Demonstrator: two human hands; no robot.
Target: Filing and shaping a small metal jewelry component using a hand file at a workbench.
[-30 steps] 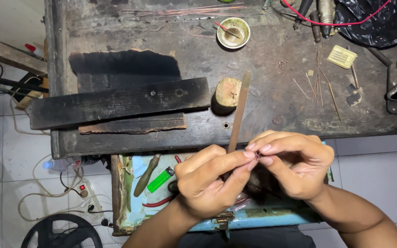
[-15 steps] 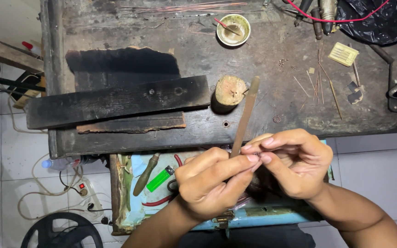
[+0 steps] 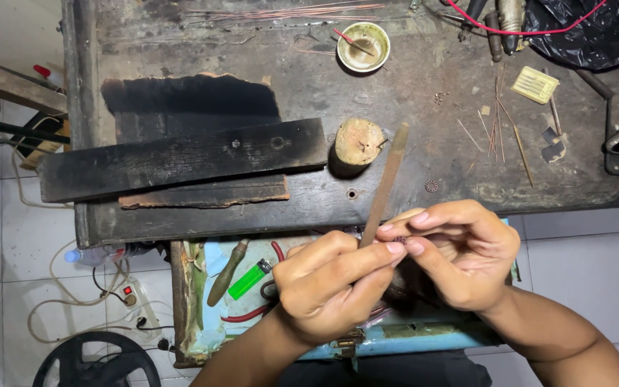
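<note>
The left hand (image 3: 327, 290) grips a flat metal file (image 3: 385, 183), fingers closed around it. The right hand (image 3: 460, 261) pinches a tiny dark piece (image 3: 400, 241) against the file, over the surface's (image 3: 395, 107) near edge.

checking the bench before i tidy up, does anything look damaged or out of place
The wooden board lying across the worktable is charred black, with a burnt patch on the bench behind it. Thin wire offcuts lie scattered at the right. The left hand and right hand pinch a small piece beside a flat file.
</note>
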